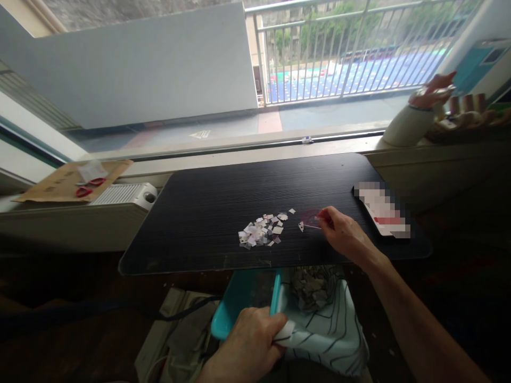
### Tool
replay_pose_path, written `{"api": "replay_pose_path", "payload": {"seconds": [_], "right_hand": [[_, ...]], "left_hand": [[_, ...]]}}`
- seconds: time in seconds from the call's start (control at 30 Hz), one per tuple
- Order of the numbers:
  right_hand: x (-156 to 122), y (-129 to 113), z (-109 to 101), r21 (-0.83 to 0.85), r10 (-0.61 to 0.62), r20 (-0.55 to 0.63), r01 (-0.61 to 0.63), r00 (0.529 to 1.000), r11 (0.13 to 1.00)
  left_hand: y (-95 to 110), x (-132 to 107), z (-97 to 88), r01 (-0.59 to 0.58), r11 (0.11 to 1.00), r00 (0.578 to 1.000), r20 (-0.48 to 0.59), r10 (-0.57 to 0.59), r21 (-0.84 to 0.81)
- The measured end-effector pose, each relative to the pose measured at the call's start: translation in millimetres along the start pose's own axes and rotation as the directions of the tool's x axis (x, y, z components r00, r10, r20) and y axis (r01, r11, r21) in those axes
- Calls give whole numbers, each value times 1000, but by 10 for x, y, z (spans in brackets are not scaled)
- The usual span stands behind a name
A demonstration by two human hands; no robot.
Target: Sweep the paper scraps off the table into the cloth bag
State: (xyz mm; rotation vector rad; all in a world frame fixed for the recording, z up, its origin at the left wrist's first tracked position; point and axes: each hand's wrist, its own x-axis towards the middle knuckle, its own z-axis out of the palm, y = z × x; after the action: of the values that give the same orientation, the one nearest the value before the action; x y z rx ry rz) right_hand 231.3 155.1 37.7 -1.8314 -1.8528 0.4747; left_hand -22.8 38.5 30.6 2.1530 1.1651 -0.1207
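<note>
My right hand [339, 230] is closed above the right part of the black table [199, 197]. Its fingertips pinch a thin, reddish see-through item [309, 216], too blurred to name. A pale thin strip runs left from the fingers towards a small white piece [301, 227]. To the left lies a loose pile of small white and clear pieces [259, 230]. Below the table's front edge, my left hand [255, 332] is closed at the near rim of a bin lined with striped cloth [325, 338]. Whitish material shows by its thumb. Small greyish pieces [311, 287] lie inside that bin.
A teal tub [229, 303] stands left of the lined bin. A blurred-out flat object [383, 213] lies on the table's right side. Red-handled scissors [90, 187] rest on brown cardboard [51, 183] at left. A white vase [409, 125] stands on the sill.
</note>
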Motion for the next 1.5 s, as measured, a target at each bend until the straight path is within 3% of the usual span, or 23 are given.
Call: {"api": "replay_pose_path", "payload": {"seconds": [0.23,0.47,0.53,0.6,0.73,0.8,0.9,1.03,1.2,1.37,1.5], "right_hand": [[-596,-92,-119,160,-49,256,8,965,987],[-647,-113,-213,135,-34,223,3,974,991],[-609,-100,-235,119,-69,268,38,961,992],[-523,-91,-245,96,-77,237,56,968,994],[-153,-104,-150,57,-60,-15,61,998,997],[64,-127,-54,32,-65,-76,67,995,997],[294,-170,70,-15,-77,-96,76,992,997],[364,-185,107,-68,-68,-66,64,995,996],[165,-89,10,-112,-48,-2,47,999,993],[-279,-8,-108,-29,-5,52,6,999,1000],[-647,-30,-215,56,-45,159,36,986,998]], "left_hand": [[1,49,-19,-35,999,999,-8,35,17],[35,-16,-23,-18,1000,1000,-4,18,-4],[30,-33,-14,-9,1000,1000,-1,9,-16],[18,-38,-3,-3,1000,1000,-2,3,-29],[-2,-29,5,-15,999,1000,4,15,-44],[0,-25,-8,-23,998,1000,9,23,-56],[5,-25,-37,-25,997,1000,17,26,-78],[-7,-19,-62,-17,997,1000,15,18,-75],[-19,10,-57,-5,1000,1000,0,5,-15],[9,43,-65,-5,1000,1000,15,5,-21],[33,66,-77,4,1000,999,34,-4,-18]]}}
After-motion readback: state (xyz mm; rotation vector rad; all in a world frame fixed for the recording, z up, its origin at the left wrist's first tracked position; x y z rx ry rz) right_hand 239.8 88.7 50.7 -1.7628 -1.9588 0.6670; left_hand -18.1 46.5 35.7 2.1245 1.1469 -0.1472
